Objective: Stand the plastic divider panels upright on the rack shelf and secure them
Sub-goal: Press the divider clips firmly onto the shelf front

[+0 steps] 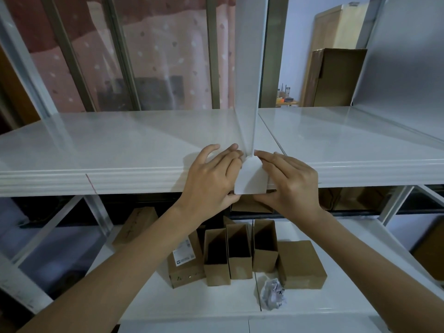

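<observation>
A person stands facing a white metal rack shelf (pixel 120 150) at about chest height, seen from a camera on their head looking forward and down. A translucent plastic divider panel (pixel 247 68) stands upright on that shelf, seen almost edge-on; its long axis rises straight up out of the top of the view, and its lower edge runs from front to back across the shelf, just left of a seam between two shelf boards. At the front lip of the shelf, directly below the panel's near bottom corner, sits a small white clip piece (pixel 251 180) with a pointed top, hanging over the shelf's front edge. Both hands meet there. The left hand (pixel 211 179) comes in from the left, fingers spread flat on the shelf, its thumb under the lip beside the clip. The right hand (pixel 292 182) mirrors it from the right. Each grip is narrow, fingertips and thumb pinching or pressing the clip from its own side; whether the clip is fully seated cannot be told. Both hands are equally near, so the panel lies straight ahead of and above the grip. A second panel (pixel 396 68) leans at far right. Cardboard boxes (pixel 237 253) sit on the lower shelf.
</observation>
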